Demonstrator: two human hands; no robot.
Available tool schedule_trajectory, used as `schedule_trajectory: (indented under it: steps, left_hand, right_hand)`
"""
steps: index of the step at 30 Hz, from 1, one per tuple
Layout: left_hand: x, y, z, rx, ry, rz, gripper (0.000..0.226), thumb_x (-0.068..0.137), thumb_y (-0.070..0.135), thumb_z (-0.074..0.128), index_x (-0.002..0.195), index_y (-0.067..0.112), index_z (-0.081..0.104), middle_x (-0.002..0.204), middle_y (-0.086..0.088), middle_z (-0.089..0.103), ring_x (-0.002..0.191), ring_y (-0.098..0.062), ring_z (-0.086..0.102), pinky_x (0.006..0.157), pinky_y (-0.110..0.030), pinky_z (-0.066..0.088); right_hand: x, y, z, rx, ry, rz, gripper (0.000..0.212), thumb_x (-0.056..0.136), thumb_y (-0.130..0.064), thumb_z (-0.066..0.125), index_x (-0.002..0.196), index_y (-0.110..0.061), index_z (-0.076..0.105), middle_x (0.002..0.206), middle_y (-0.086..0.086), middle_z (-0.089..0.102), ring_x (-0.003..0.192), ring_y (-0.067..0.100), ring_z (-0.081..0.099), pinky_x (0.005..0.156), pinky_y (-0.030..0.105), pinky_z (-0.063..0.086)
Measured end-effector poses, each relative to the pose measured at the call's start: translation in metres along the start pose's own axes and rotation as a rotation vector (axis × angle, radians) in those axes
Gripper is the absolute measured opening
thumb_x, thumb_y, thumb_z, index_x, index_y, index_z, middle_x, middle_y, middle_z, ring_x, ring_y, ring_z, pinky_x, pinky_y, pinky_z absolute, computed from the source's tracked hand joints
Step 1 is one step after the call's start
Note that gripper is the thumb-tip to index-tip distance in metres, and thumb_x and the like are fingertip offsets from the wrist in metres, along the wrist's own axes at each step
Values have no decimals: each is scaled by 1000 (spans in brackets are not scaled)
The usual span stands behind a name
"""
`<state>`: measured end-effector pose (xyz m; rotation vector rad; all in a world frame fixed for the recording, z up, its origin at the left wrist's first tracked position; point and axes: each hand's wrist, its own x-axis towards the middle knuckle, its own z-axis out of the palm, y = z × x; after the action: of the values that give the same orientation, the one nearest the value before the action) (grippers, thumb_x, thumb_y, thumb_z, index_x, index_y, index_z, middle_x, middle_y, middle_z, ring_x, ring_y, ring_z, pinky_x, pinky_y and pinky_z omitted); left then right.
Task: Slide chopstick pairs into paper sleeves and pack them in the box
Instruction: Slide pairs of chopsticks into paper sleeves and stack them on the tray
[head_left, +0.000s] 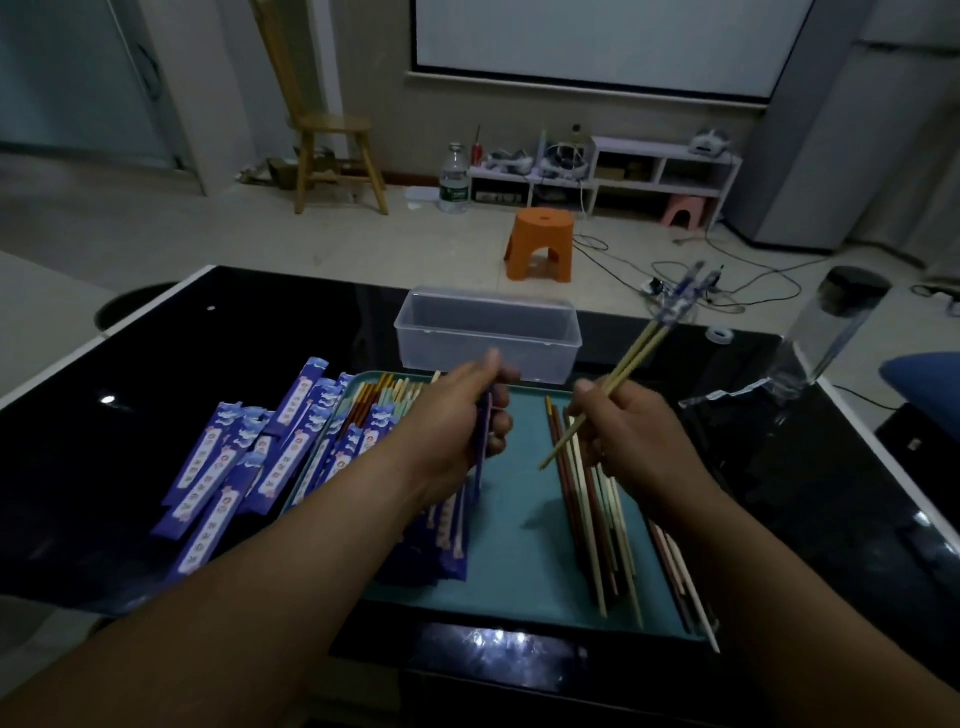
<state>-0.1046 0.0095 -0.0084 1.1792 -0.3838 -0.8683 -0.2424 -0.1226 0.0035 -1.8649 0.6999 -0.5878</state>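
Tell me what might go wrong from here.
1. The left hand is curled round the sleeve, so its mouth may be pinched flat and tear when the sticks enter.
2. The chopstick pair in the right hand looks slightly splayed; one stick might miss the sleeve.
3. Beneath the right hand lie loose chopsticks on the tray, some past its near edge; a brush could roll them off.

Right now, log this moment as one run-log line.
left hand grips purple paper sleeve | right hand pinches pale wooden chopstick pair, raised | not yet sleeved | clear plastic box looks empty
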Motion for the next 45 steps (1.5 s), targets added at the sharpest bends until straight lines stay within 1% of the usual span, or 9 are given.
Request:
schedule_trajectory:
  steps: [5, 7, 10, 14, 22, 29, 35, 41, 45]
  left_hand:
    - [-15, -5, 3, 651, -52, 259, 18, 102, 41, 62, 98, 24, 58, 75, 0, 56, 62, -14, 51, 60, -38, 45]
    - [-20, -6, 4, 831, -32, 363, 18, 100, 40, 65, 98, 24, 57, 75, 5, 59, 64, -8, 52, 64, -30, 46]
    - [-27, -3, 7, 941, -36, 440, 15, 100, 39, 65, 96, 28, 56, 74, 11, 57, 66, 0, 54, 59, -16, 38]
    - [-30, -1, 6, 999, -50, 463, 18, 100, 36, 66, 90, 33, 51, 73, 12, 54, 68, 5, 51, 59, -11, 37]
    - [-32, 0, 5, 973, -97, 409, 14, 99, 39, 66, 102, 26, 59, 76, 6, 56, 64, -1, 50, 59, -16, 41]
    - [-34, 3, 8, 552, -238, 29, 13, 108, 24, 53, 113, 14, 59, 90, -6, 73, 69, -21, 68, 67, -34, 57]
    - [-38, -4, 8, 539, -283, -96, 15, 108, 25, 55, 107, 10, 58, 89, -9, 74, 66, -20, 65, 68, -39, 55]
    - [-33, -8, 7, 439, -229, -99, 14, 108, 24, 53, 110, 10, 58, 88, -10, 71, 66, -20, 62, 63, -35, 51]
    - [-33, -9, 5, 488, -210, -110, 14, 108, 25, 54, 108, 11, 58, 88, -9, 73, 65, -19, 64, 64, -36, 51]
  right_hand:
    - [6, -20, -23, 227, 82, -24, 32, 109, -31, 46, 94, -10, 64, 74, 3, 59, 63, 14, 55, 57, 27, 45]
    - [8, -25, -26, 347, 93, -17, 29, 110, -30, 44, 96, -11, 62, 71, 2, 60, 61, 14, 55, 56, 27, 43]
    - [10, -29, -23, 457, 65, -14, 28, 110, -30, 43, 97, -12, 60, 66, 0, 60, 58, 13, 54, 52, 25, 42]
    - [11, -28, -17, 426, -7, -27, 28, 110, -31, 43, 103, -10, 60, 72, 3, 61, 61, 14, 56, 52, 23, 45]
    - [12, -18, -10, 279, -120, -55, 31, 109, -33, 46, 99, -10, 63, 78, 4, 62, 68, 16, 59, 61, 30, 46]
    - [10, -6, 2, 124, -332, 57, 31, 105, -43, 53, 111, -21, 74, 105, 9, 74, 95, 27, 67, 76, 39, 51]
    - [19, -10, -9, 305, 27, 173, 38, 109, -41, 44, 107, -11, 67, 95, 9, 68, 90, 25, 64, 77, 39, 46]
    - [7, -3, 13, 216, -317, 282, 38, 107, -42, 49, 110, -12, 72, 94, 10, 74, 91, 27, 69, 82, 43, 51]
    - [14, -7, 11, 229, -75, 240, 29, 109, -41, 47, 119, -18, 62, 111, 15, 70, 95, 28, 69, 75, 39, 50]
